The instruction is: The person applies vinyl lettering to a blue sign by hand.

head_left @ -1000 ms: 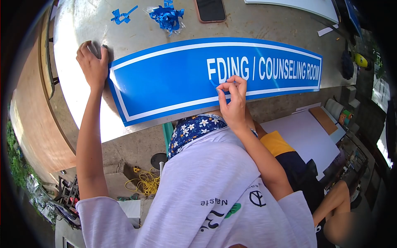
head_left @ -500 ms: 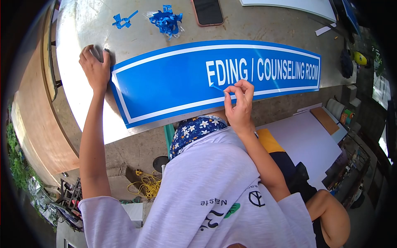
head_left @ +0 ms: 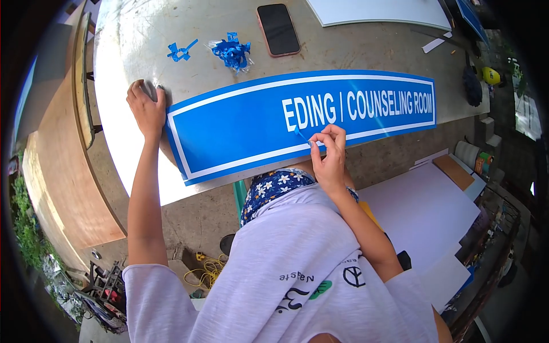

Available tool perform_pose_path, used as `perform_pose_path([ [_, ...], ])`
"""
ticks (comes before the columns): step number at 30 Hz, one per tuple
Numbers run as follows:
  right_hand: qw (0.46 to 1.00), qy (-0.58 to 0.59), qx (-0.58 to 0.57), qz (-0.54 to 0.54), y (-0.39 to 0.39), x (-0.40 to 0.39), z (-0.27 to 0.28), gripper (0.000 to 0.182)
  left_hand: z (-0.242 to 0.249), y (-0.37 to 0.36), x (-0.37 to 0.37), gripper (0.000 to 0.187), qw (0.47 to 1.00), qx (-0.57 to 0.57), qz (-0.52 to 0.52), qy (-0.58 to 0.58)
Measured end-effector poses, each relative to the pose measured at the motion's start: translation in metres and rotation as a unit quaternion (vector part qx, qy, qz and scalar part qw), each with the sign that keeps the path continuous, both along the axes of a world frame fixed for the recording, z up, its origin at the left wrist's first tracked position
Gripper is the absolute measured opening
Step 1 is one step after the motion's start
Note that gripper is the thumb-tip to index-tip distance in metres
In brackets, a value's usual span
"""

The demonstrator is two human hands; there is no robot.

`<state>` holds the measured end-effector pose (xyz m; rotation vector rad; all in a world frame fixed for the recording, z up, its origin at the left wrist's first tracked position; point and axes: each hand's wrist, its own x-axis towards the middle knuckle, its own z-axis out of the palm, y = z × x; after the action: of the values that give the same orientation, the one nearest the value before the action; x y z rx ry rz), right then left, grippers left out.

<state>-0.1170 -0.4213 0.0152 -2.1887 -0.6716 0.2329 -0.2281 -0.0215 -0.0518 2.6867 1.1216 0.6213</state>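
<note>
A long curved blue sign point(head_left: 234, 131) with a white border and the white words "EDING / COUNSELING ROOM" lies across the metal table point(head_left: 143, 188). At its left end my left hand point(head_left: 147, 111) rests on the tabletop, fingers apart and thumb close by the sign's corner. My right hand point(head_left: 329, 157) is over the sign's near edge, below the letters. Between thumb and forefinger it pinches a thin strip of blue vinyl point(head_left: 302, 134), whose free end reaches toward the bottom of the first letters.
Beyond the sign are a blue scrap point(head_left: 182, 51), a pile of blue vinyl scraps point(head_left: 231, 52) and a phone point(head_left: 278, 30). White sheets point(head_left: 380, 12) lie at the far right. A yellow cord point(head_left: 209, 270) is on the floor, and a large white panel point(head_left: 423, 200) stands right of my legs.
The view has shifted, so the sign and table appear lower. My left hand stays by the sign's left end; my right hand still pinches the vinyl strip below the letters.
</note>
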Motion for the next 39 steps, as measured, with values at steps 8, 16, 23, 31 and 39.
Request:
perform_pose_path([
  [8,0.994,0.027,0.09,-0.059,-0.008,0.012,0.02,0.007,0.003,-0.001,-0.002,0.053,0.999,-0.035,-0.009,-0.031],
  [16,0.956,0.133,0.257,-0.045,-0.017,0.021,0.062,0.011,0.071,-0.046,0.013,0.035,0.978,-0.019,-0.119,-0.172],
  [23,0.98,0.049,0.195,-0.008,-0.032,-0.001,0.087,0.011,0.158,-0.243,0.051,0.026,0.892,-0.154,-0.394,-0.158],
  [31,0.983,-0.024,0.177,-0.049,-0.067,-0.01,0.095,0.009,0.151,-0.302,0.054,0.022,0.865,-0.188,-0.447,-0.13],
  [39,0.977,-0.053,0.193,-0.068,-0.086,-0.017,0.084,0.009,0.15,-0.325,0.053,0.011,0.86,-0.228,-0.441,-0.124],
])
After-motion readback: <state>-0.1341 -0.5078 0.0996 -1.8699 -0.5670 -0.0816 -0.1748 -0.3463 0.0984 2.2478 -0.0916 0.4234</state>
